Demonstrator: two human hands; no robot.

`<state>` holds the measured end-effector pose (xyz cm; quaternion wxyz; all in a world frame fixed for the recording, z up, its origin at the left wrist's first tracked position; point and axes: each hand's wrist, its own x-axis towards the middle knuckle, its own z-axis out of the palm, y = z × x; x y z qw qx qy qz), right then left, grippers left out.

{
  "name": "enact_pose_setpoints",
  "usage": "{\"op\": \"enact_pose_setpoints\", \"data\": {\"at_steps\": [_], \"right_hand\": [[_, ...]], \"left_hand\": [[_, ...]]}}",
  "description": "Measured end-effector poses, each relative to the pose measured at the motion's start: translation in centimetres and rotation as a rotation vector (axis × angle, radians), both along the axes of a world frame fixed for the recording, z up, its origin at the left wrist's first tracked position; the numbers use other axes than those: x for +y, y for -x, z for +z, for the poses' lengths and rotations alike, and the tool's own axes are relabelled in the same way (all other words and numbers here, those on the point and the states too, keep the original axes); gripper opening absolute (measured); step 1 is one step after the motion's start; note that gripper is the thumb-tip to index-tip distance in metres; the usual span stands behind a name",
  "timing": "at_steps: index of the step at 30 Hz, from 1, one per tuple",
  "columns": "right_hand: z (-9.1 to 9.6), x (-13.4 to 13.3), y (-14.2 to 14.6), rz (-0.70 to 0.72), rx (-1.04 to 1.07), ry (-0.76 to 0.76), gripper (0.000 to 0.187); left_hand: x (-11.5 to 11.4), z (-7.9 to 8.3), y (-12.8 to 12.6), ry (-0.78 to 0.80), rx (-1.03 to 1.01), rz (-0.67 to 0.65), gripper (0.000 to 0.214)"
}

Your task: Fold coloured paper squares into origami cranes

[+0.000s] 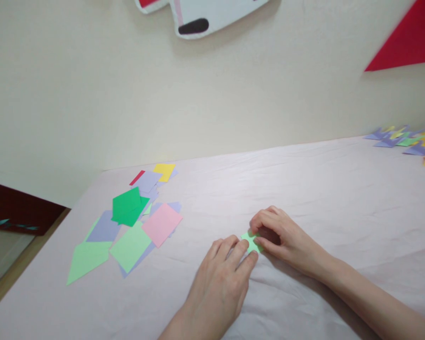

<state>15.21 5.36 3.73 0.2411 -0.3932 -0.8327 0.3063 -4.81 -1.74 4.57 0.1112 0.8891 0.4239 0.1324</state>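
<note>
A small light green folded paper (250,242) lies on the pale cloth-covered table (304,189). My left hand (221,278) rests on its near side, fingers pressed down flat on the paper's edge. My right hand (281,236) curls over its far right side, fingers bent and pinching the paper. Most of the paper is hidden under both hands.
A loose pile of coloured paper squares (134,222), green, pink, lilac, yellow and red, lies to the left. Several folded paper pieces (407,140) sit at the far right edge. A cream wall stands behind, with a red triangle (407,42) and a white cutout (198,16) on it.
</note>
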Motion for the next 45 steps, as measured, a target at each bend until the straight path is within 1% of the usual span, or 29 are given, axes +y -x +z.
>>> {"op": "enact_pose_setpoints", "data": {"at_steps": [6,9,11,14,16,24,31,35,40,45], "right_hand": [[0.35,-0.27,-0.02,-0.001,-0.003,0.030,0.014],[0.45,-0.38,-0.10,-0.003,-0.026,0.027,0.019],[0.51,-0.33,-0.23,0.011,-0.027,0.028,0.017],[0.62,-0.12,-0.46,0.038,-0.014,0.062,0.008],[0.63,0.01,-0.54,0.040,-0.014,0.073,0.011],[0.09,-0.03,-0.23,0.010,0.000,0.020,0.013],[0.20,-0.05,0.01,-0.004,-0.011,0.012,0.014],[0.40,-0.10,0.18,-0.001,-0.028,0.009,0.013],[0.40,-0.22,0.03,0.000,-0.049,0.016,0.011],[0.26,-0.32,-0.09,-0.004,-0.063,0.061,0.016]], "left_hand": [[0.07,-0.14,-0.09,-0.030,-0.012,0.003,0.037],[0.06,-0.14,-0.07,-0.025,-0.007,0.001,0.038],[0.05,-0.13,-0.04,-0.019,-0.012,-0.004,0.039],[0.04,-0.11,0.03,-0.014,-0.019,-0.009,0.038],[0.03,-0.12,0.10,-0.013,-0.018,-0.015,0.038],[-0.08,-0.35,0.35,-0.001,0.019,-0.037,0.043],[-0.03,-0.22,0.29,-0.037,0.038,-0.043,0.040],[-0.20,-0.27,0.20,-0.048,0.067,-0.027,0.039],[-0.62,-0.40,-0.16,-0.121,0.137,0.009,0.037],[-0.85,-0.26,-0.53,-0.135,0.163,0.037,0.038]]}}
